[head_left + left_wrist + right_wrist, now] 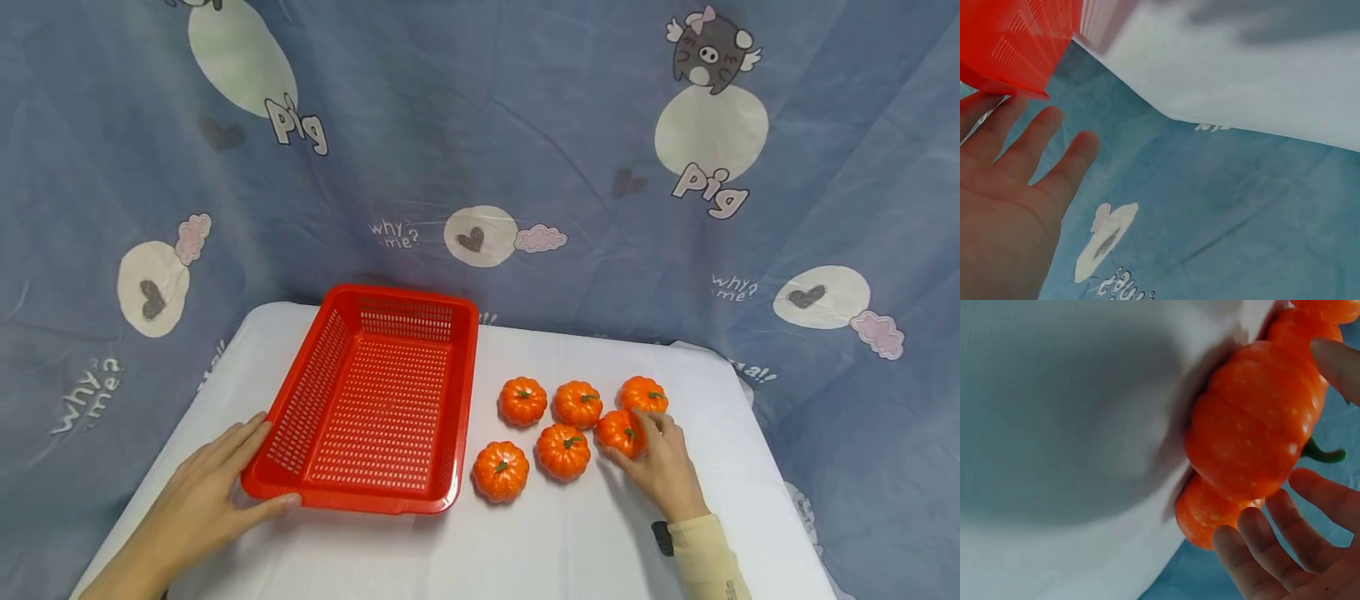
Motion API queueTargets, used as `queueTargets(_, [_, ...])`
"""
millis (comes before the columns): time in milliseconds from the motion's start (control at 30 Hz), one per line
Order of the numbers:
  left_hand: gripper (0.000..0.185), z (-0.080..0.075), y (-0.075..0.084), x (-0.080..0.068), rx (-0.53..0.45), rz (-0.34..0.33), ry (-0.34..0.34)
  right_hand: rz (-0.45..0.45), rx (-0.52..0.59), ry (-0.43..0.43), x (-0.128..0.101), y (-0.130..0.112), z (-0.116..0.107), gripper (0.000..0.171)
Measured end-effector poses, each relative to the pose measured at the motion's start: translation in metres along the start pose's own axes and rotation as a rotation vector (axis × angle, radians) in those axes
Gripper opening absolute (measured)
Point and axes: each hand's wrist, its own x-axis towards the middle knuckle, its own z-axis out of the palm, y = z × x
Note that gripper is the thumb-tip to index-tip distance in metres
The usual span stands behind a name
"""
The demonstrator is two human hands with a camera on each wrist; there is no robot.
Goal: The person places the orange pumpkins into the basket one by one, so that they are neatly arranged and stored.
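My left hand (206, 492) is at the near left corner of a red plastic basket (461, 400), its fingers along the left side and its thumb by the front rim. In the left wrist view its fingers (1041, 134) are spread and fairly straight below the basket. My right hand (663, 471) reaches around a small orange pumpkin (617, 433) with a green stem. The right wrist view shows this pumpkin (1247, 425) between the thumb and the spread fingers (1285, 519), with no firm grip visible. Another pumpkin (637, 392) lies just behind it.
Several more pumpkins sit between the basket and my right hand, among them a front left pumpkin (501, 472) and a back left pumpkin (522, 402). All rest on a white-covered table (525, 550). A blue printed curtain (570, 167) hangs behind the table.
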Motion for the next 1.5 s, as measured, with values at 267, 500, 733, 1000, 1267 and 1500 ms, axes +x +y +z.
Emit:
queueTargets(267, [0.118, 0.004, 0.002, -0.003, -0.012, 0.031, 0.056, -0.014, 0.029, 0.025, 0.0, 0.001, 0.005, 0.073])
queueTargets(500, [0.119, 0.004, 0.006, -0.001, -0.02, 0.031, 0.062, 0.018, 0.053, 0.024, 0.0, 0.0, 0.007, 0.072])
queueTargets(733, [0.118, 0.004, 0.005, -0.002, -0.019, 0.044, 0.071, 0.032, 0.046, 0.009, -0.001, 0.001, 0.002, 0.071])
queueTargets(1000, [0.12, 0.003, 0.006, -0.004, -0.026, 0.016, 0.041, -0.081, 0.058, 0.146, -0.004, -0.002, -0.014, 0.068])
queueTargets(1267, [0.121, 0.002, 0.006, -0.004, -0.021, 0.006, 0.037, -0.198, 0.121, 0.232, 0.011, -0.023, -0.019, 0.071])
queueTargets(1500, [0.12, 0.001, 0.006, -0.004, -0.025, -0.005, 0.017, -0.232, 0.167, 0.179, 0.024, -0.052, -0.017, 0.072])
